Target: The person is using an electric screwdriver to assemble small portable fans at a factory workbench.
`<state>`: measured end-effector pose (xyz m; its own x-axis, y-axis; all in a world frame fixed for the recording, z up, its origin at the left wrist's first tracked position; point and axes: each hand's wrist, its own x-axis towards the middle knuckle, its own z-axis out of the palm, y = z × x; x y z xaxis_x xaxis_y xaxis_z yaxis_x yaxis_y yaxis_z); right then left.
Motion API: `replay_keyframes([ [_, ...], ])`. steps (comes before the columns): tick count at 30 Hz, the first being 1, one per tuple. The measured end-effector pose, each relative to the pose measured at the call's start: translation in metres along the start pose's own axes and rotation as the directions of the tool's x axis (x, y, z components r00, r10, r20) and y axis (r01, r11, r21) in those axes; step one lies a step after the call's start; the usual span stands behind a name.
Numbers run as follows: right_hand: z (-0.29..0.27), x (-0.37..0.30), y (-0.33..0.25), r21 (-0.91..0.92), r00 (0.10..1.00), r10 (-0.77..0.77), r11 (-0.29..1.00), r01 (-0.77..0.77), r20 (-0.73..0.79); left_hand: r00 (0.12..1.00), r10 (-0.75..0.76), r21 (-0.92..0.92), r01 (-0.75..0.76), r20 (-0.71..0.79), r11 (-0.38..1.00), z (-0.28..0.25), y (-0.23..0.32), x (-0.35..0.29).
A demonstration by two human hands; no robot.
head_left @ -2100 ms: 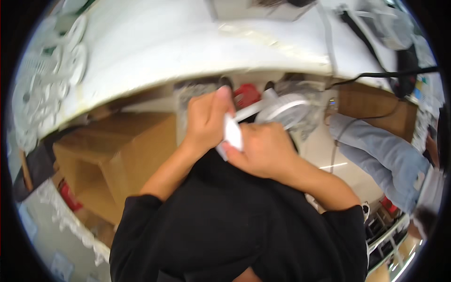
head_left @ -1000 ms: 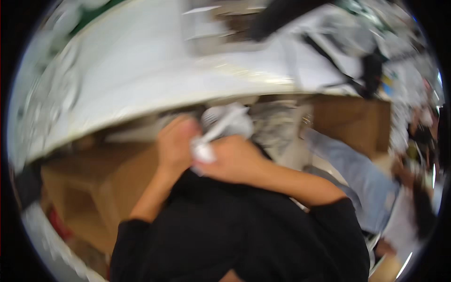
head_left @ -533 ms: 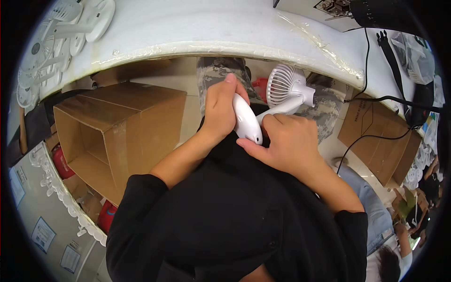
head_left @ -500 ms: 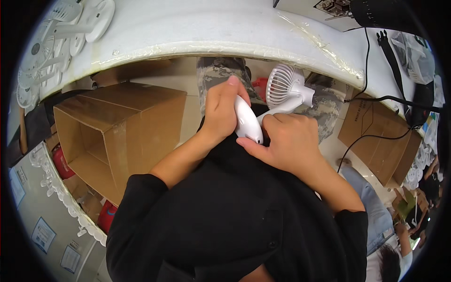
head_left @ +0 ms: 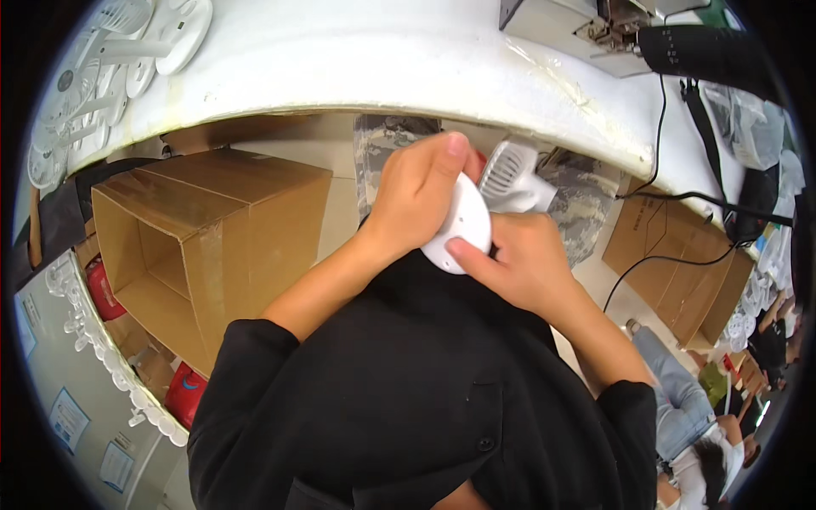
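Note:
Between my hands, above my lap, is a small white desk fan [head_left: 463, 223]. Its round base faces up toward me, and its slatted head points away near the table edge. My left hand [head_left: 416, 191] is closed round the left rim of the base, thumb along the top edge. From the right, my right hand [head_left: 527, 255] grips the fan near the base, its thumb pressed on the flat underside. The fan's neck is mostly hidden behind the base and my right fingers.
A white-covered table [head_left: 357, 59] curves ahead, with several white fans [head_left: 127, 51] at its left. A machine with a black cylinder [head_left: 697, 51] stands at the right, cables hanging down. Open cardboard boxes [head_left: 217, 246] flank me. Another person [head_left: 688, 416] sits at lower right.
The fan has turned in my hands, so its base now shows its flat underside instead of its edge. Its head has dropped partly behind the base. Both hands still hold it.

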<state>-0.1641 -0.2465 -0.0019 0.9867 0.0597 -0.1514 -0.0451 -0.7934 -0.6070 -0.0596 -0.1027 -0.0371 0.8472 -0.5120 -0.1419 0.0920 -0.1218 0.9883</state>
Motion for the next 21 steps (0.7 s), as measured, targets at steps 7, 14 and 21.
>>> replay_keyframes([
  [7,-0.001,-0.053,0.06,0.693,0.984,0.073,0.702,-0.165,0.161,0.891,-0.108,-0.184,0.208,0.44,0.961,-0.018,0.017,-0.021],
  [14,0.005,-0.082,0.105,0.754,0.808,0.062,0.323,-0.572,0.586,0.655,-0.17,-0.327,0.565,0.736,0.758,-0.003,0.027,-0.027],
  [21,0.01,-0.065,0.115,0.85,0.846,-0.109,0.151,-0.505,0.522,0.701,-0.155,-0.386,0.548,0.696,0.742,0.007,0.041,-0.027],
])
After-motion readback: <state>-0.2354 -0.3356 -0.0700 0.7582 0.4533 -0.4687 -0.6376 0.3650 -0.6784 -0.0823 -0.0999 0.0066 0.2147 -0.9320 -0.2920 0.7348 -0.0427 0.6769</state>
